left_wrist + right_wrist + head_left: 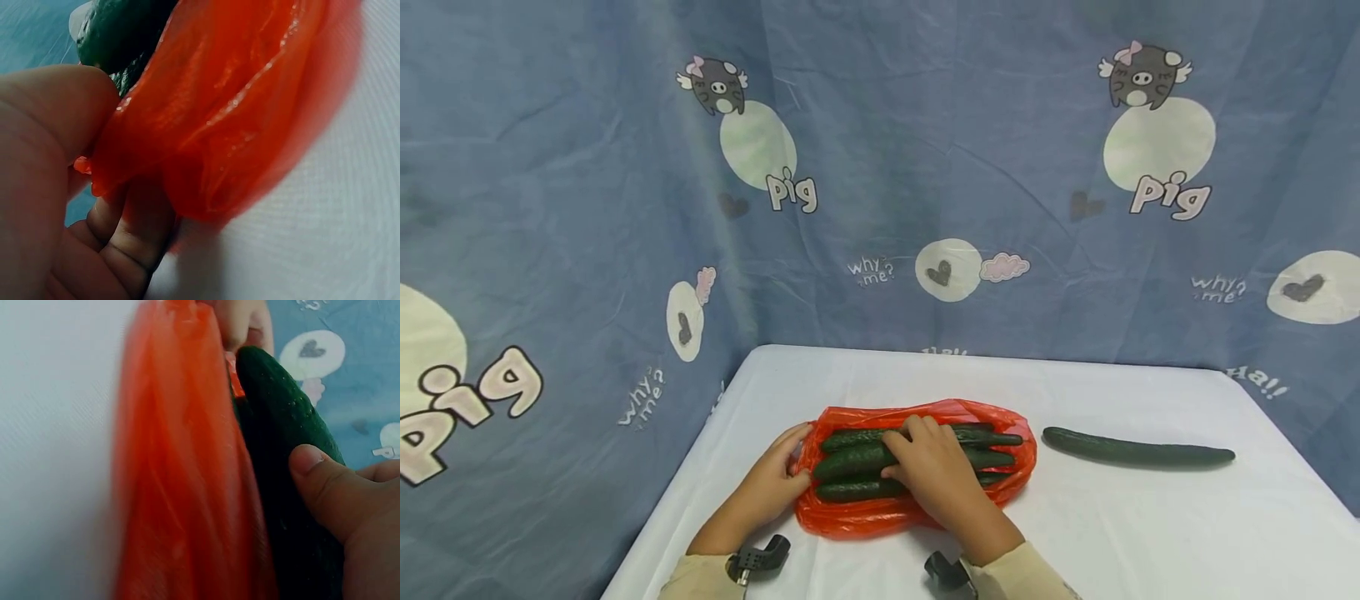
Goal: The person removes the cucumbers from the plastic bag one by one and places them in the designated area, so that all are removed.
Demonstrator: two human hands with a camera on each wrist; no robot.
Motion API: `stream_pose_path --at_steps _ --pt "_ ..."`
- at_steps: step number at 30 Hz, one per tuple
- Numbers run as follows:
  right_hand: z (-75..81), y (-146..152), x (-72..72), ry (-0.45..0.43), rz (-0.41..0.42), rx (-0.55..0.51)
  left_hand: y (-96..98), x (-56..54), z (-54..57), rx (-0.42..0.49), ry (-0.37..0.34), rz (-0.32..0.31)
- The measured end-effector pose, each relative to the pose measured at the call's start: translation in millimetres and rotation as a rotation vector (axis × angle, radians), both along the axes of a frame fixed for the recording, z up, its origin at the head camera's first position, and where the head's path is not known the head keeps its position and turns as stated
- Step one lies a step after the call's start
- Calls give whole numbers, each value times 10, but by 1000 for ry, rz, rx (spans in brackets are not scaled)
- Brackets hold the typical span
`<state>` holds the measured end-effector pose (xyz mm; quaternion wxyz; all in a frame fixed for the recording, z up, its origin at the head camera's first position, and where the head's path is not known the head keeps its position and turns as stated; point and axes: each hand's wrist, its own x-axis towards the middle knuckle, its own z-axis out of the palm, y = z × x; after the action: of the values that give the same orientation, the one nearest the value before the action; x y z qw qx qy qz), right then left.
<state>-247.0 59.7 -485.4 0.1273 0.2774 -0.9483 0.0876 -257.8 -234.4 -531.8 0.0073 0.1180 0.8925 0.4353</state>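
Note:
A red plastic bag (865, 523) lies open on the table with several dark green cucumbers (850, 490) side by side in it. My left hand (767, 487) is at the bag's left end; in the left wrist view, its thumb (81, 94) and fingers (134, 240) pinch the thin red plastic (206, 125). From above, my right hand (936, 467) grips the upper cucumber (853, 461) among those in the bag. The right wrist view has the right thumb (325, 481) lying along that cucumber's side, while the other fingers are mostly hidden behind it.
One long cucumber (1138, 450) lies by itself on the white tabletop (1150, 533), right of the bag. Blue printed cloth (880, 150) hangs behind the table and along its left side. A dark wrist camera (763, 557) sits at the left sleeve, another camera (946, 571) at the right.

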Motion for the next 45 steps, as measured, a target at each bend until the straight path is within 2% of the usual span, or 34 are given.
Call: stream_pose_path --at_steps 7,16,25,34,45 --pt "67 81 -28 58 -11 -43 -27 -5 11 -22 19 2" --pt "115 268 -97 131 -55 -75 -12 -4 -5 16 0 -10" --pt "142 442 -116 127 -84 -103 -25 -23 -20 -3 13 -9" --pt "160 733 -72 158 -118 -123 -15 -22 -26 1 16 -28" --pt "140 1012 -28 141 -166 -129 -3 -20 -9 -7 8 -23"
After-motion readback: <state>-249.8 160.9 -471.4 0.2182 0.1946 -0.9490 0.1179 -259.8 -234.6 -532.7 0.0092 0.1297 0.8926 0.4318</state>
